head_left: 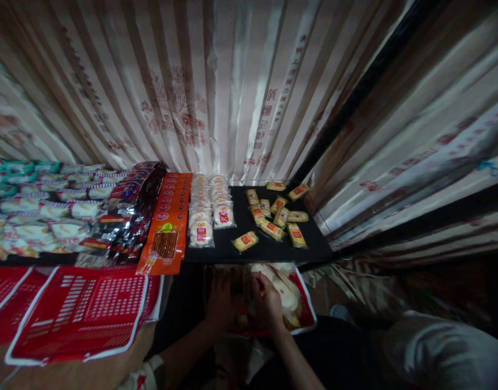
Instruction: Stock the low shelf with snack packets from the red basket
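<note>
My left hand [221,300] reaches into a red basket with a white rim [309,303] in front of my lap. Deep shadow covers its fingers, and I cannot make out whether it holds anything. Inside the same basket, to the right, my right hand [268,299] has its fingers curled together; whatever is between them is hidden. White wrapped packets [287,290] lie against this hand's right side. Beyond the basket, yellow wrapped snack packets [271,229] are scattered on a black shelf [216,252].
Round white wrapped cakes [201,230] stand in two rows, left of the scattered packets. Further left are orange snack bags [163,238], dark red packets [127,216] and white wrapped rolls [50,208]. Another red basket [86,309] sits below. A pleated curtain [224,92] hangs behind.
</note>
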The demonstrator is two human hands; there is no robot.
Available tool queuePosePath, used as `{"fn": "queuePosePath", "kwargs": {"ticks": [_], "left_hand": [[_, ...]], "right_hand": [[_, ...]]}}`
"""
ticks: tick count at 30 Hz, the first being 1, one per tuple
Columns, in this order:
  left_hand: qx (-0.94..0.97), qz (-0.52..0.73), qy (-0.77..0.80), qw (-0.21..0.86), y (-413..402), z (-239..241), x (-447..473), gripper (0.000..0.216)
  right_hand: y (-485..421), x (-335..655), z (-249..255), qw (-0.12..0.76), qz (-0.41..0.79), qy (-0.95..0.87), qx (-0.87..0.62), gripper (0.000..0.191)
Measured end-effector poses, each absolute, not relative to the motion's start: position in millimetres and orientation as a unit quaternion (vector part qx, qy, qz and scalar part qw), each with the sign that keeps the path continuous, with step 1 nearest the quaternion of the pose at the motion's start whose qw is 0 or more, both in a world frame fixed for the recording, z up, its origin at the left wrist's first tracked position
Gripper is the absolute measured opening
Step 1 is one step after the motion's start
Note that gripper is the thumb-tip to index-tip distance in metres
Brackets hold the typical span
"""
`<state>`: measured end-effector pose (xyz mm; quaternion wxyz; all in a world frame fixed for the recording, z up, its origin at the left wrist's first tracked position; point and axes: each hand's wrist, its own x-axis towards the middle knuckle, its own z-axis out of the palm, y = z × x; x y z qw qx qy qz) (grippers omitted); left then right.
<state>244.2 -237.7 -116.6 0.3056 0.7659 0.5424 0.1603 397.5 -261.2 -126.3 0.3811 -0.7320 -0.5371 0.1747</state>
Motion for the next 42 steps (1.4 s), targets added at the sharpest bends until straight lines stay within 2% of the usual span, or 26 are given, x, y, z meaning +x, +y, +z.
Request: {"fn": "queuePosePath", "kwargs": {"ticks": [5,10,14,20,25,33,38,42], "left_hand": [[0.785,0.075,0.577,0.214,-223.8,-130.4,241.8,0.055],[0.798,0.032,0.565,0.207,-198.4,-127.3,242.9,0.041],[0.799,0.031,0.567,0.201,-189.8,-128.9,244.1,0.040],[0.819,0.075,0.543,0.168,-206.0,-141.3,239.5,0.043],[0.829,0.145,0.521,0.145,-229.0,-146.8,234.1,0.043],[0.775,0.232,0.523,0.268,-246.8,-124.9,226.7,0.034],[0.676,0.325,0.520,0.408,-247.5,-98.0,227.2,0.033],[0.551,0.356,0.532,0.536,-240.5,-82.9,226.6,0.038]], "right_hand": [[-255.1,379.9,-144.9,0.333,0.169,-0.625,-0.686,0.035],[-224.9,362.5,-139.0,0.272,0.179,-0.641,-0.695,0.036],[-211.0,355.3,-133.1,0.218,0.213,-0.637,-0.708,0.036],[-223.8,352.3,-138.8,0.285,0.250,-0.592,-0.711,0.048],[-242.2,355.0,-142.4,0.344,0.259,-0.551,-0.714,0.043],[-262.6,372.6,-122.2,0.418,0.280,-0.477,-0.721,0.033],[-268.7,374.8,-99.6,0.448,0.357,-0.405,-0.713,0.046],[-267.7,372.8,-82.0,0.464,0.347,-0.393,-0.714,0.047]]}}
